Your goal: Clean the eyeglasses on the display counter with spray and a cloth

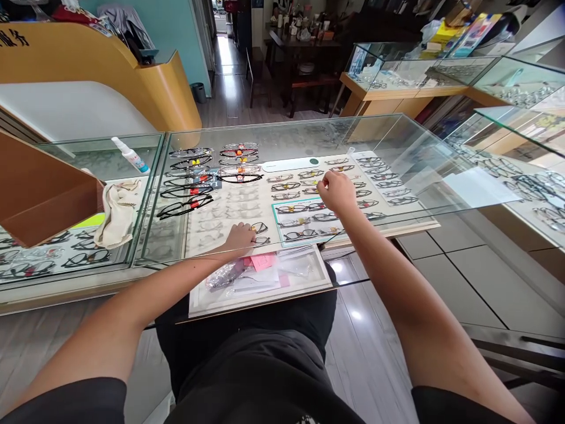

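Note:
My left hand (241,238) is low over the display case, fingers curled down beside a dark-framed pair of eyeglasses (259,227) whose near end meets the fingertips. Just below it lies a second pair (262,240). Farther right, my right hand (339,191) is closed, thumb and fingers bent together above the rows of frames. A pair of eyeglasses (311,190) sits at its left; whatever its fingers pinch is hidden. Under that wrist, several pairs rest on a teal-edged white board (279,237).
Several eyeglasses (185,206) stand in two columns on the glass at left. A spray bottle (130,155), a cloth pouch (118,213) and a brown box (48,188) are beyond them. An open drawer (260,299) with papers juts out at my lap. White sheets (479,187) lie right.

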A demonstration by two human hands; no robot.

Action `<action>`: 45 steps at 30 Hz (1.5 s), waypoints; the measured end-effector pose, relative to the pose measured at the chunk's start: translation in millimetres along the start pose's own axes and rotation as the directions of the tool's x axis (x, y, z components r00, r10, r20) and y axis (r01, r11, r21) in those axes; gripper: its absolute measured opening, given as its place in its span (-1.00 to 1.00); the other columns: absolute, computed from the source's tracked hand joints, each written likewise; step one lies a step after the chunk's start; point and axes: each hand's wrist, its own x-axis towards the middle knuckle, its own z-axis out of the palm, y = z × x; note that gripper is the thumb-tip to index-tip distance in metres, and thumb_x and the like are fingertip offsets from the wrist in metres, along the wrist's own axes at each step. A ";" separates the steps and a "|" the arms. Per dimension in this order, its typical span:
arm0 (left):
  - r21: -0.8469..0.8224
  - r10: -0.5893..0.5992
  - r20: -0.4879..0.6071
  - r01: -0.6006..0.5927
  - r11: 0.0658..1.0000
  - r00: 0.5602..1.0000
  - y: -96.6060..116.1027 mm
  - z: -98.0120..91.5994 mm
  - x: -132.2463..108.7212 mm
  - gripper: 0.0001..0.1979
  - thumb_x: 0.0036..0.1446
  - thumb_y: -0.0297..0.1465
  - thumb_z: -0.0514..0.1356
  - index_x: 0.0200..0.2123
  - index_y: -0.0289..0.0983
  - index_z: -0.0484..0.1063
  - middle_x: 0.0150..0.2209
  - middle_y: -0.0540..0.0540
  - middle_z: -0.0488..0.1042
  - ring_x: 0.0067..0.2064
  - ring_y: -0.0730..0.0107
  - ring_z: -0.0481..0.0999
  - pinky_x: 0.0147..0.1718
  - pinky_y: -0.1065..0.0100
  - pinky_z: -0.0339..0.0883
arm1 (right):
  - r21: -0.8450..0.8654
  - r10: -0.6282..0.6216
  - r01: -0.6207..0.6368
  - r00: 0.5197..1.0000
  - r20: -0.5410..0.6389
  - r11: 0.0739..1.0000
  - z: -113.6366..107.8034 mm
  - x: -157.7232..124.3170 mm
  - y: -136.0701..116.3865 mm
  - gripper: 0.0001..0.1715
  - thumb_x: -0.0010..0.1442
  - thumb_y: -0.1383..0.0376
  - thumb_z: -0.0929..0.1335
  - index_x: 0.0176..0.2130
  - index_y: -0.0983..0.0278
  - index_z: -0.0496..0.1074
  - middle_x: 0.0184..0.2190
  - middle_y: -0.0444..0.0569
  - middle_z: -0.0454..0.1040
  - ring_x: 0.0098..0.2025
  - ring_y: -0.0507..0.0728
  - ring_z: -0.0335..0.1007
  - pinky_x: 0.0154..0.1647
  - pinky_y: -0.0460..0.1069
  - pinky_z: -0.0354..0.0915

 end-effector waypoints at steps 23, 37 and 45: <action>0.020 0.045 -0.090 -0.043 0.999 0.995 -2.8 19.1 15.9 -0.52 0.36 0.03 0.28 0.10 -0.20 0.53 0.16 -0.29 0.64 0.25 -0.21 0.43 0.20 -0.08 0.16 | 0.001 0.036 -0.036 0.998 0.043 0.999 -6.1 -1.7 -5.1 -0.74 0.39 0.27 0.30 -0.38 0.14 0.27 -0.22 0.19 0.57 -0.12 0.37 0.41 -0.22 0.16 0.15; 0.074 0.078 -0.055 -0.074 0.995 0.995 32.2 -13.5 -24.7 -0.62 0.34 -0.20 0.32 0.11 -0.29 0.53 0.25 -0.41 0.57 0.27 -0.24 0.50 0.19 -0.08 0.31 | 0.000 0.028 -0.028 0.999 0.025 1.000 -3.6 -1.3 -3.7 -0.73 0.38 0.26 0.30 -0.39 0.14 0.25 -0.24 0.18 0.56 -0.17 0.35 0.38 -0.21 0.16 0.14; -0.144 0.506 -0.013 -0.503 0.852 0.862 92.3 -117.5 -114.8 -0.73 0.51 -0.26 0.14 -0.27 -0.19 0.52 -0.27 -0.07 0.67 -0.25 0.24 0.59 -0.26 0.20 0.30 | -0.031 0.049 -0.047 0.997 0.064 0.998 -4.7 -2.0 -4.6 -0.73 0.41 0.26 0.29 -0.38 0.14 0.25 -0.20 0.20 0.57 -0.13 0.36 0.40 -0.18 0.16 0.14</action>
